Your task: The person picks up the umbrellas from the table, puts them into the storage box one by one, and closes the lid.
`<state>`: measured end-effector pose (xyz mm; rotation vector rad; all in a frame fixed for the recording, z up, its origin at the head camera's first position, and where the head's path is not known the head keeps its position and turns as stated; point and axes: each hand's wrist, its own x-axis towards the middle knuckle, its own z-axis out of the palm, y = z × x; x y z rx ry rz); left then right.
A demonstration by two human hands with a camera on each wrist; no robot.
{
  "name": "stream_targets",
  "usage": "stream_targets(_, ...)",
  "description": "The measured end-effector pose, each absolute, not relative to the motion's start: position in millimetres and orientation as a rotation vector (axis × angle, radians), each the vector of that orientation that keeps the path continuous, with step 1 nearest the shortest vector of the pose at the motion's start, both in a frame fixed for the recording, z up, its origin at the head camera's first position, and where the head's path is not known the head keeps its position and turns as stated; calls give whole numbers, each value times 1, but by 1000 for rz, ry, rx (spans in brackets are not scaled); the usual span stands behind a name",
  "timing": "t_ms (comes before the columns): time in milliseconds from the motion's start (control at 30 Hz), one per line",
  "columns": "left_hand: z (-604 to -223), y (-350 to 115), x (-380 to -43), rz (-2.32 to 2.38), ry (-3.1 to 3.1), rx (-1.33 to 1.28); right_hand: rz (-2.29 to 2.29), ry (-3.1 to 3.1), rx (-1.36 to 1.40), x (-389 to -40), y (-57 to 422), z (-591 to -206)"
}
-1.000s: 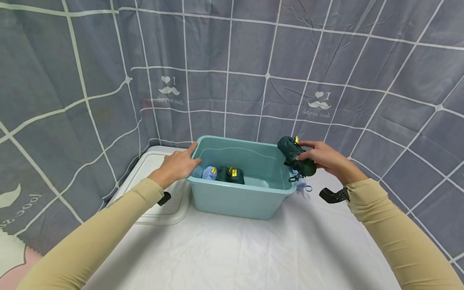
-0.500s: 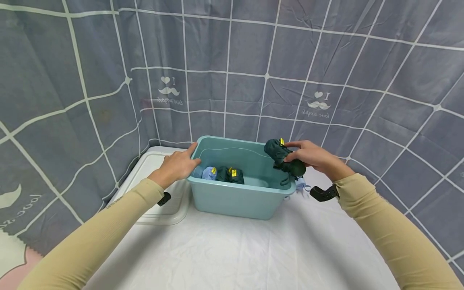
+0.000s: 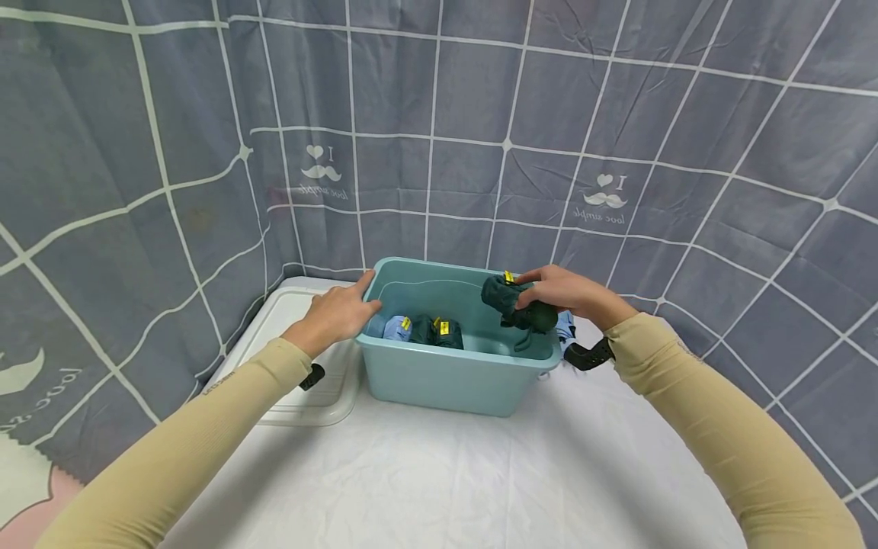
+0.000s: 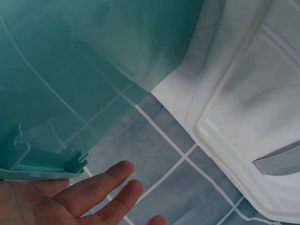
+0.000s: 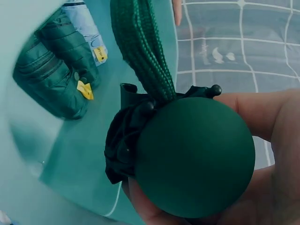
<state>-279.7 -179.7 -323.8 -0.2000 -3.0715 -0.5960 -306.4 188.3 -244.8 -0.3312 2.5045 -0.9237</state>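
In the head view, a teal plastic bin [image 3: 439,381] stands on the white tabletop. My left hand [image 3: 336,314] rests at its left rim, thumb over the edge; in the left wrist view the fingers [image 4: 96,192] extend loosely outside the wall. My right hand [image 3: 565,291] grips a dark green folding umbrella [image 3: 499,297] over the right part of the bin. In the right wrist view its round handle end [image 5: 197,157] and looped green cord [image 5: 140,47] face the camera. Inside at the left lie two dark green umbrellas [image 3: 449,334] and a light blue one [image 3: 396,329], with yellow tags.
A white lid [image 3: 332,408] lies flat left of the bin, close to it. Light blue fabric items [image 3: 565,325] show beyond the bin's right end, partly hidden by the right hand. A grey checked curtain [image 3: 466,175] hangs behind and around the table.
My right hand has carried the dark green umbrella leftward from the bin's right edge to over its inside, slightly lower. The left hand has kept its place at the rim.
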Motion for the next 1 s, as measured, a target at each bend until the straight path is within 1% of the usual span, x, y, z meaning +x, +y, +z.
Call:
stream_targets(500, -324, -179, -279, -620, -3063, -198, -781, 2489, -366, -325, 164, -258)
stream_targets(833, -326, -180, -279, -638, -3061, -194, -685, 2469, -310, -333, 152, -272)
stream_targets(1000, -325, -182, -278, -640, -3052, -201, -663, 2451, -324, -339, 147, -275)
